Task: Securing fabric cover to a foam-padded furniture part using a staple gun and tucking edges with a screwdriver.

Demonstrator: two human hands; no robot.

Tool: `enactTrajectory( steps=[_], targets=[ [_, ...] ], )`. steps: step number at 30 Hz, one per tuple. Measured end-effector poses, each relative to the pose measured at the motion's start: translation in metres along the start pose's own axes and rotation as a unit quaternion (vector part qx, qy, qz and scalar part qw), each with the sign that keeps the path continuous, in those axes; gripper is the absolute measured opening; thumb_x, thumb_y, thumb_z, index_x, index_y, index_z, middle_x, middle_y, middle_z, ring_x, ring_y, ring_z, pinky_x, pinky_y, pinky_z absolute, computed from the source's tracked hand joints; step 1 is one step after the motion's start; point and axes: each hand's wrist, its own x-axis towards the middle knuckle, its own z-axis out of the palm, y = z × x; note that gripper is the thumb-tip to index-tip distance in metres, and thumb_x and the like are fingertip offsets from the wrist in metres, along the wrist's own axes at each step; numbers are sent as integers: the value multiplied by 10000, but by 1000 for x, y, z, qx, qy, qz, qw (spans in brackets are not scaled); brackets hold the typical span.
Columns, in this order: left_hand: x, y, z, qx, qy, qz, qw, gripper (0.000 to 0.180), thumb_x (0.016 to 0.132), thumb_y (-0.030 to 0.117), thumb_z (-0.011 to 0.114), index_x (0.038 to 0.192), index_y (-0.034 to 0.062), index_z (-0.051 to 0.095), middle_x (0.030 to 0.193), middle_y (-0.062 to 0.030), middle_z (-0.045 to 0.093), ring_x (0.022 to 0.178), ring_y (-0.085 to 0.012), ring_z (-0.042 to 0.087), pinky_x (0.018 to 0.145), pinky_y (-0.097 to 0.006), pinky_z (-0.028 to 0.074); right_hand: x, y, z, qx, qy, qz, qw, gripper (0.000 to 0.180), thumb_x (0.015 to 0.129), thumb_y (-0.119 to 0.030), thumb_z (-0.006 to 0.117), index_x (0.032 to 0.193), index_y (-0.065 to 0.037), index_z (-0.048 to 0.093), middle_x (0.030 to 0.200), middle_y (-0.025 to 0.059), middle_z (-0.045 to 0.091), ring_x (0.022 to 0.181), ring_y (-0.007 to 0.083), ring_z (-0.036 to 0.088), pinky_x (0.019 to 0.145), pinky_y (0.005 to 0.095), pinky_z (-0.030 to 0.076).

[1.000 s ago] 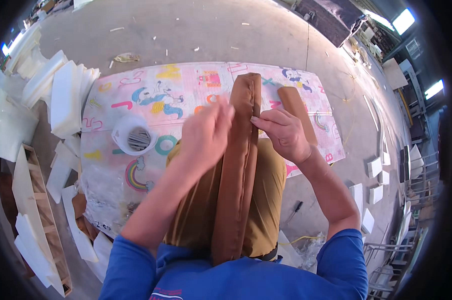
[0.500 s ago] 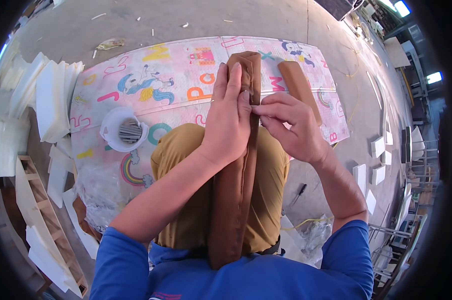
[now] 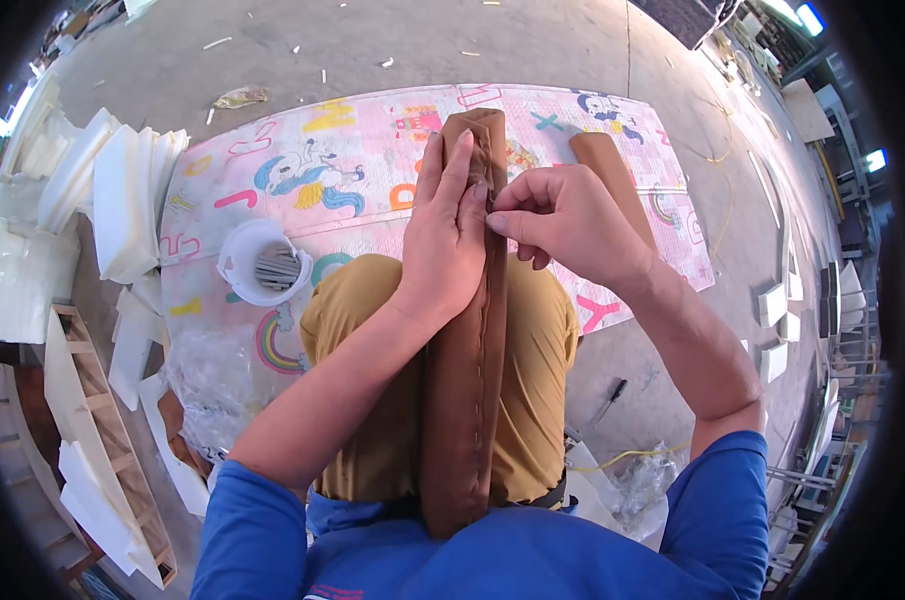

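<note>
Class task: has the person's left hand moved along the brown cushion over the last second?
Yes. The left hand has slid up the brown cushion towards its far end.

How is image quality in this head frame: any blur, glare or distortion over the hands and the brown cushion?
Head view: left hand, right hand and the long brown cushion are sharp and evenly daylit; fisheye bends the play mat edges, a black rim rings the frame, and bright lights blow out at upper right.
</note>
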Motion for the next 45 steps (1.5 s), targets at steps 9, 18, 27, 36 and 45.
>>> enactTrajectory(
  steps=[9,18,27,36,45],
  targets=[
    [-3,-13,6,-8,30,37,999,479,1053,158,403,1484,-41,332,1550,-269,294,1446,-393,298,1152,-417,314,4,4,4,43,26,7,999,207,878,-164,708,850,36,664,639,43,623,512,89,579,460,240,469],
    [-2,-2,-11,-330,-2,-132,935,503,1058,148,376,1520,-22,269,1538,-243,340,1446,-334,330,1150,-367,317,13,16,16,68,57,-19,996,191,872,-158,685,805,15,641,627,13,579,503,74,544,449,238,452],
    [-25,-1,-7,123,-23,60,990,543,1041,178,366,1502,-78,236,1548,-290,257,1455,-459,215,1176,-462,251,15,27,23,168,59,-35,983,169,876,-137,671,824,20,637,700,40,616,526,96,576,462,240,490],
    [-22,-14,-28,-183,-82,-102,974,556,1057,186,358,1574,77,185,1628,-206,106,1519,-289,96,1204,-374,151,24,27,29,196,58,-45,978,178,873,-130,679,813,31,631,681,56,605,487,123,573,457,259,492],
    [-22,12,-14,40,-80,4,996,548,1045,133,366,1567,69,213,1638,-175,105,1529,-271,26,1214,-369,109,17,32,25,194,71,-50,977,143,869,-123,665,833,13,642,677,39,604,524,99,560,456,254,498]
  ],
)
